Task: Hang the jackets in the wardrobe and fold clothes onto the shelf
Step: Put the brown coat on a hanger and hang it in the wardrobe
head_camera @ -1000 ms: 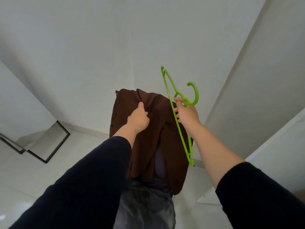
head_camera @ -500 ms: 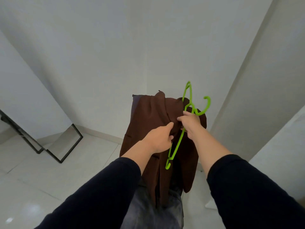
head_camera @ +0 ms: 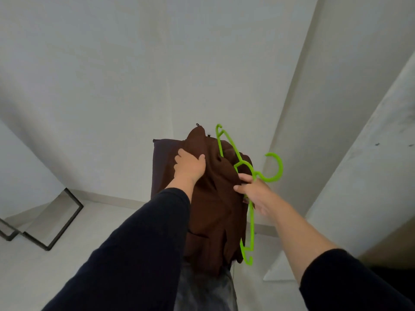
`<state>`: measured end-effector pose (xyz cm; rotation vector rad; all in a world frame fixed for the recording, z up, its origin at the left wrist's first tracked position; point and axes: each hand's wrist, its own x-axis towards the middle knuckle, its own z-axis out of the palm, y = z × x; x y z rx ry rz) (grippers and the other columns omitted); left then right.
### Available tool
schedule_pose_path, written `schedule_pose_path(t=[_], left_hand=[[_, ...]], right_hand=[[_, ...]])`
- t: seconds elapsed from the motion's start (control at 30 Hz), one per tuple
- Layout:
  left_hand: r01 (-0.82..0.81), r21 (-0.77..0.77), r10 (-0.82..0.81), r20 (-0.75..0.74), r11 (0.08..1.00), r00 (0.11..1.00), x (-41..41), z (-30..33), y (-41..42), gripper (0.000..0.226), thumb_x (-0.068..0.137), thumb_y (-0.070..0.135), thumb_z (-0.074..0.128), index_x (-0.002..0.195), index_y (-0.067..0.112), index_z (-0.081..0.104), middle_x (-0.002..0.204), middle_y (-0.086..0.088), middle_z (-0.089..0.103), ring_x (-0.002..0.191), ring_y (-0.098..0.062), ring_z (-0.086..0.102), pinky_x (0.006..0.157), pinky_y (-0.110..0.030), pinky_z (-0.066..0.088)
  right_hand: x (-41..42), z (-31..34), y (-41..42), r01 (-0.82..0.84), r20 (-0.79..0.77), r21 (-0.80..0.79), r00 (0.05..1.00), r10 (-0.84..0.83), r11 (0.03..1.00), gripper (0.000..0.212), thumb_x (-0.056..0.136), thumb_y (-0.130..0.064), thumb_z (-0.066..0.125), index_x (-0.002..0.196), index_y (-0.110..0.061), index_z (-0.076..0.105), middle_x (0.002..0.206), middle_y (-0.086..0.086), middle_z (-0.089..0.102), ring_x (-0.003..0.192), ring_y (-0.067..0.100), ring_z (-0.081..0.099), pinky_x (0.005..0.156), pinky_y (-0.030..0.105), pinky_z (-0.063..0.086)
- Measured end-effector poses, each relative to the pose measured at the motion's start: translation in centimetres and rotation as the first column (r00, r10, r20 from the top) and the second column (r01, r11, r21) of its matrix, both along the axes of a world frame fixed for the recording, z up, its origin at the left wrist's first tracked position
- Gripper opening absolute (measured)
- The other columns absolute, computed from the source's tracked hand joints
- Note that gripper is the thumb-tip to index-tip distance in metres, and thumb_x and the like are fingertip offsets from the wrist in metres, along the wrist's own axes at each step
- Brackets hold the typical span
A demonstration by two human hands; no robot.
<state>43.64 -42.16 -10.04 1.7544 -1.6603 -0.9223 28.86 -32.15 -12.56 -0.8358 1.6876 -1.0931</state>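
Brown jacket (head_camera: pixel 213 209) held up in the air in front of the person, bunched, hanging down over the grey trousers (head_camera: pixel 202 292); a darker purplish lining panel (head_camera: pixel 162 167) shows on its left side. Small loop visible at the jacket's top edge. Green plastic hanger (head_camera: pixel 251 216) sits at the jacket's right side, tilted, one arm running up against the fabric near the collar, the other pointing down past the jacket's lower right edge, hook curving out to the right, free of anything. Left hand (head_camera: pixel 188 166) grips the upper part of the jacket, fingers curled into the brown cloth, thumb on the fabric. Right hand (head_camera: pixel 253 193) holds the hanger at the neck just below the hook, fingers wrapped round it and touching the jacket; whether it also pinches cloth cannot be told. Both arms in dark sleeves (head_camera: pixel 139 254), the right one pushed back to show forearm. Behind: plain white walls (head_camera: pixel 134 75) meeting in a corner, pale floor (head_camera: pixel 33 277) with baseboard. Lower left, a black metal frame (head_camera: pixel 67 221) stands on the floor near the wall. Right side, a white panel edge (head_camera: pixel 370 176) slants up.
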Motion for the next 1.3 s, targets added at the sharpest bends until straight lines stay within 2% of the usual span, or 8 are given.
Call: schedule_pose_path(t=[0.13,0.23,0.5,0.63,0.8,0.97,1.17,1.3], left_hand=[[0.133,-0.007,-0.133,0.016,0.991,0.991,-0.6,-1.9,-0.5,0.021,0.088,0.010,0.049,0.107,0.003,0.056,0.113,-0.017,0.060,0.109,-0.036,0.056,0.083,-0.031,0.043],[0.200,-0.091,-0.204,-0.031,0.976,0.979,-1.1,-2.2,0.1,0.029,0.088,0.002,0.043,0.065,0.019,0.045,0.077,-0.001,0.054,0.092,-0.029,0.056,0.074,-0.026,0.037],[0.570,0.110,-0.531,-0.256,0.814,0.808,1.2,-2.4,1.7,0.026,0.095,-0.006,0.043,0.103,0.008,0.063,0.088,-0.006,0.062,0.080,-0.011,0.060,0.078,-0.020,0.050],[0.662,0.193,-0.634,-0.191,0.724,0.749,1.0,-1.1,3.3,0.023,0.097,-0.006,0.040,0.105,0.007,0.057,0.067,0.003,0.046,0.038,0.008,0.044,0.044,-0.002,0.032],[0.641,0.241,-0.642,-0.084,0.729,0.762,1.1,-1.5,3.5,0.022,0.097,0.001,0.045,0.113,0.002,0.060,0.072,0.004,0.050,0.053,0.001,0.044,0.044,-0.002,0.032],[0.101,-0.052,-0.104,-0.062,0.994,0.993,1.8,-3.1,0.5,0.024,0.093,0.006,0.042,0.110,0.022,0.047,0.117,-0.009,0.055,0.092,-0.021,0.057,0.073,-0.026,0.047],[0.170,0.009,-0.168,-0.126,0.985,0.978,-0.6,-2.4,-2.3,0.093,0.087,-0.002,0.057,0.149,0.040,0.002,0.115,-0.006,0.044,0.099,-0.033,0.056,0.078,-0.049,0.057],[0.179,-0.177,-0.161,0.109,0.968,0.981,-1.2,-3.1,-2.7,0.020,0.087,0.012,0.061,0.099,0.027,0.056,0.105,-0.009,0.063,0.087,-0.026,0.060,0.075,-0.040,0.055]], right_hand=[[-1.0,-1.2,0.7,-0.049,-0.048,0.042,0.998,0.051,0.998,0.041,0.088,-0.003,0.057,0.123,-0.024,0.058,0.112,0.000,0.066,0.105,0.019,0.060,0.076,0.028,0.046],[-1.1,-1.2,0.1,-0.060,-0.138,0.068,0.988,0.069,0.996,0.038,0.087,-0.013,0.060,0.123,-0.027,0.059,0.123,-0.001,0.062,0.109,0.019,0.059,0.082,0.031,0.048],[1.1,1.0,-2.6,0.144,0.047,-0.013,0.989,-0.143,0.990,0.043,0.089,-0.050,0.055,0.123,-0.024,0.060,0.116,0.001,0.059,0.092,0.016,0.050,0.063,0.024,0.042],[2.3,1.2,-4.3,0.146,-0.010,-0.072,0.989,-0.148,0.987,0.051,0.077,-0.047,0.072,0.122,-0.023,0.063,0.117,-0.001,0.061,0.104,0.019,0.057,0.086,0.032,0.046],[2.1,0.4,-5.8,0.183,-0.036,-0.092,0.982,-0.187,0.979,0.034,0.084,-0.005,0.058,0.094,-0.034,0.071,0.106,0.006,0.064,0.078,0.017,0.053,0.069,0.027,0.047],[0.5,1.5,-4.5,0.152,0.088,-0.088,0.986,-0.145,0.984,0.038,0.087,0.001,0.048,0.084,-0.032,0.066,0.081,0.005,0.059,0.071,0.020,0.047,0.072,0.035,0.039],[-0.6,1.1,-2.5,0.149,0.188,-0.088,0.973,-0.130,0.985,0.040,0.092,0.005,0.043,0.099,-0.027,0.066,0.085,0.002,0.064,0.073,0.015,0.057,0.077,0.037,0.051],[-2.2,0.6,-1.5,0.142,0.157,-0.098,0.980,-0.126,0.985,0.040,0.091,0.006,0.043,0.099,-0.025,0.067,0.083,0.001,0.062,0.069,0.012,0.056,0.074,0.037,0.050]])
